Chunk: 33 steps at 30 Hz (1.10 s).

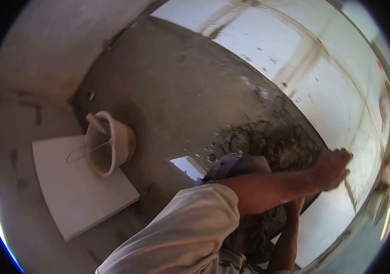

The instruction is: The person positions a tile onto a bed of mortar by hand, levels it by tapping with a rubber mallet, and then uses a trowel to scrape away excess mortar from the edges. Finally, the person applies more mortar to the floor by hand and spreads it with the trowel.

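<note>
My left hand (332, 169) is closed in a fist at the right, against the white tiled surface (313, 68). Whatever it may be gripping does not show clearly. A light short sleeve covers the upper part of that arm. Below the left forearm, my right hand (296, 205) is mostly hidden, so I cannot tell what its fingers do. Dark wet mortar (268, 139) lies heaped along the foot of the tiles, just beyond my left forearm. A grey rounded fabric shape (236, 165) sticks out behind that forearm, partly covered by it.
A pale bucket (124, 144) with a wire handle stands at the left, a wooden-looking handle (95, 122) poking out. Beside it lie stacked white tiles (81, 192). Wet grey floor (172, 91) spreads across the middle, with a small round opening (91, 95) near the wall.
</note>
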Available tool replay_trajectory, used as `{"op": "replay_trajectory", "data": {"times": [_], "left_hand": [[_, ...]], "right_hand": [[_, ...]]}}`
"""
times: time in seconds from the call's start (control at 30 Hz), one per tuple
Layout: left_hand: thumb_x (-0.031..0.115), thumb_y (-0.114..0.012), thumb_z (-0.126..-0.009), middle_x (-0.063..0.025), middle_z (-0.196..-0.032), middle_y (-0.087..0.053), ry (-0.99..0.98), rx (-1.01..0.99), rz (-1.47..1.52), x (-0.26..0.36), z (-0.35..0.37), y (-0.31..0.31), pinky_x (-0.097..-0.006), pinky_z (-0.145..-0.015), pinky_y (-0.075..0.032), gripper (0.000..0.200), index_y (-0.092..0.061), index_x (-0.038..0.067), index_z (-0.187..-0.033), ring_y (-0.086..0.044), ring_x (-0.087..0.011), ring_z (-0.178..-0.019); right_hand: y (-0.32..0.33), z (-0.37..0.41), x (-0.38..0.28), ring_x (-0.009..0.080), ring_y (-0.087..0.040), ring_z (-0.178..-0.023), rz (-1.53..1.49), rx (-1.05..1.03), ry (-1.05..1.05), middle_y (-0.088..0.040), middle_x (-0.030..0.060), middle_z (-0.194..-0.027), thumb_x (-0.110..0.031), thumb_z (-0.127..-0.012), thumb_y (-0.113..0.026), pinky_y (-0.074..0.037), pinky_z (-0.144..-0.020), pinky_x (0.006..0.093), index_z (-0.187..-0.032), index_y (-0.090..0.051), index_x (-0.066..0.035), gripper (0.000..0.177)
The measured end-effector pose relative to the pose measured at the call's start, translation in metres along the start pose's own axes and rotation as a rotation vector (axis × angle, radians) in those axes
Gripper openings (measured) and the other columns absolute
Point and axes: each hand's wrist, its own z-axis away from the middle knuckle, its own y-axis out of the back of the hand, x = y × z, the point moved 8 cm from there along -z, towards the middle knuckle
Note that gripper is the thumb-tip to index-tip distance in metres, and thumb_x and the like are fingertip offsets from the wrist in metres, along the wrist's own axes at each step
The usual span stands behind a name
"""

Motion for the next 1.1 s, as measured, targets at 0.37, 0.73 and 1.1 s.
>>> {"op": "replay_trajectory", "data": {"times": [0.37,0.73,1.1], "left_hand": [[0.020,-0.062,-0.082,-0.0171,-0.105,-0.055,0.211,0.182,-0.198,-0.029,-0.017,0.089,-0.0417,-0.084,-0.045,0.037,-0.055,-0.002,-0.111,-0.057,-0.0308,-0.098],[0.023,-0.061,-0.092,-0.0186,-0.109,-0.062,0.167,-0.045,-0.063,-0.025,-0.028,0.082,-0.0386,-0.083,-0.048,0.038,-0.058,0.001,-0.122,-0.060,-0.0295,-0.093],[0.029,-0.058,-0.095,-0.0173,-0.119,-0.059,0.207,-0.268,-0.072,-0.004,-0.017,0.021,-0.0365,-0.083,-0.049,0.042,-0.057,0.000,-0.125,-0.061,-0.0251,-0.096]], "right_hand": [[-0.084,-0.034,-0.086,0.0291,-0.057,-0.114,0.589,-0.346,0.363,-0.060,0.0141,-0.125,-0.027,-0.091,-0.062,-0.043,-0.096,0.0426,-0.125,-0.055,-0.004,0.042],[-0.038,-0.013,-0.045,0.0255,-0.063,-0.098,0.083,0.133,-0.204,-0.066,0.0118,-0.102,-0.032,-0.083,-0.069,-0.048,-0.088,0.0377,-0.114,-0.056,-0.006,0.043],[-0.032,0.049,0.012,0.0145,-0.062,-0.097,-0.378,0.331,-0.207,-0.066,0.0053,-0.100,-0.025,-0.080,-0.073,-0.048,-0.086,0.0323,-0.109,-0.061,-0.009,0.035]]}}
